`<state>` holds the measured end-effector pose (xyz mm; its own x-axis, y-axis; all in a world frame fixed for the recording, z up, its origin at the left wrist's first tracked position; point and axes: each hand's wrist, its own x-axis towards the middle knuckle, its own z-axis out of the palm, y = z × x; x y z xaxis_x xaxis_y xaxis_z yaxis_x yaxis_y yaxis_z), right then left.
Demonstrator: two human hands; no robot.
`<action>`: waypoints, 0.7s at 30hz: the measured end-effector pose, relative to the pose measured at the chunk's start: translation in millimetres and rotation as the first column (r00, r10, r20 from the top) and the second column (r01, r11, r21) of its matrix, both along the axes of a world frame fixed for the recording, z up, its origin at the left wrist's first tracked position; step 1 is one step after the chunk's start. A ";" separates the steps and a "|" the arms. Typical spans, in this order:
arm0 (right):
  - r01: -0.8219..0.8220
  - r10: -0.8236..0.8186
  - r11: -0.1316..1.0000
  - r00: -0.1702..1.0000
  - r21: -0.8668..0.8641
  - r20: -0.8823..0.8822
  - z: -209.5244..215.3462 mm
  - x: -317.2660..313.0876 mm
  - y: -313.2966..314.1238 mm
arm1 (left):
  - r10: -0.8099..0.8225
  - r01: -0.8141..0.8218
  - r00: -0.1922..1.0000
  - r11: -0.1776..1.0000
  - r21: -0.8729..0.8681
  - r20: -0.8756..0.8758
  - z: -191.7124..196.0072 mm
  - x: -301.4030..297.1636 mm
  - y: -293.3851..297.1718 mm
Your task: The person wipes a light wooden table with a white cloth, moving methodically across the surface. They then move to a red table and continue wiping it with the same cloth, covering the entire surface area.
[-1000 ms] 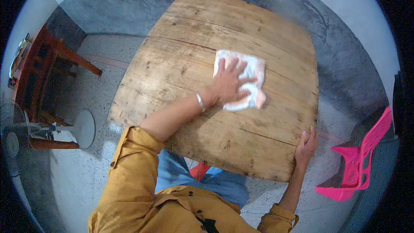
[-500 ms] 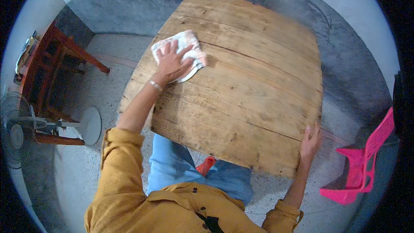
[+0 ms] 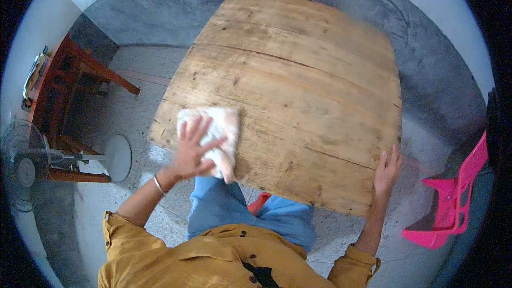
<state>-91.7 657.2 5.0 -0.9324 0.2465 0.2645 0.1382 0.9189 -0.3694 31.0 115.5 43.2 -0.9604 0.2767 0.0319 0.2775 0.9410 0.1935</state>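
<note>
Change since earlier frame: left hand (image 3: pixel 193 151) and white cloth (image 3: pixel 213 137) have come from the far left part of the wooden table (image 3: pixel 309 80) to its near left corner; right hand (image 3: pixel 386 169) stays at the near right edge.
Left hand: flat on the cloth, fingers spread wide, palm pressing down rather than closing round it (a bangle shows at the wrist).
White cloth: crumpled, lying on the tabletop at the near left corner, its lower end hanging just over the near edge, mostly under the left hand.
Right hand: fingers extended and resting on the table's near right edge; whether the thumb hooks under the edge cannot be told.
Wooden table: broad planks, worn and stained, filling the middle of the view.
Person: mustard-yellow shirt, blue trousers, standing at the near edge.
Pink plastic chair (image 3: pixel 453 197): on the floor to the right, well apart from the table.
Standing fan (image 3: pixel 32 162): far left, beside a reddish wooden stand (image 3: pixel 69 101).
</note>
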 end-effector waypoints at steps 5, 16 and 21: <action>-0.013 0.013 0.998 1.000 0.062 0.009 3.2 -1.8 -1.8 | 0.241 -0.243 0.970 0.968 -0.062 -0.036 0.3 -90.9 -12.5; -0.009 0.011 0.999 1.000 0.050 -0.022 12.0 -0.3 -6.1 | -0.179 0.176 0.955 0.984 -0.031 -0.237 -23.2 -219.8 178.9; -0.020 0.020 1.000 0.999 0.006 -0.026 3.9 5.1 -2.9 | -0.506 0.514 0.856 0.853 0.083 -0.107 -4.1 -89.1 153.5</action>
